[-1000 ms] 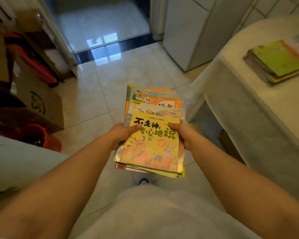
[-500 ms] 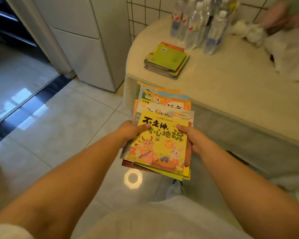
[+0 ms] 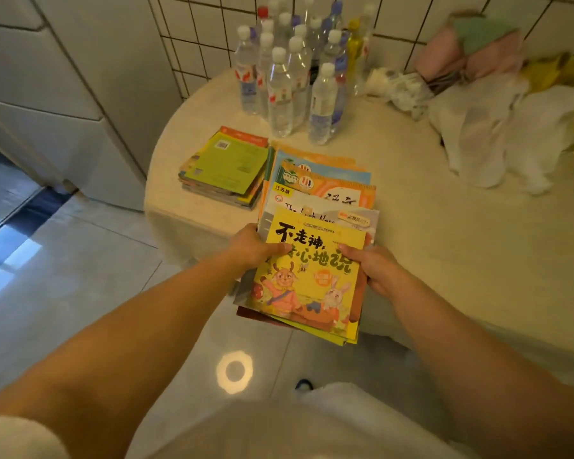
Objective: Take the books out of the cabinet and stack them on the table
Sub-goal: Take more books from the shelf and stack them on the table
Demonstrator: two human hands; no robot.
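Books [image 3: 307, 260], a fanned bundle of thin picture books with a yellow cartoon cover on top, are gripped between both hands. The left hand [image 3: 252, 248] clamps the left edge, thumb on the cover; the right hand [image 3: 373, 268] clamps the right edge likewise. A second ago the bundle was over open floor with the table off to the right; now its far end hangs over the near edge of the round table [image 3: 444, 226]. An earlier stack [image 3: 224, 168] lies just left of it, with water bottles [image 3: 292, 71] beyond. Setting down looks imminent, probably onto or beside that stack.
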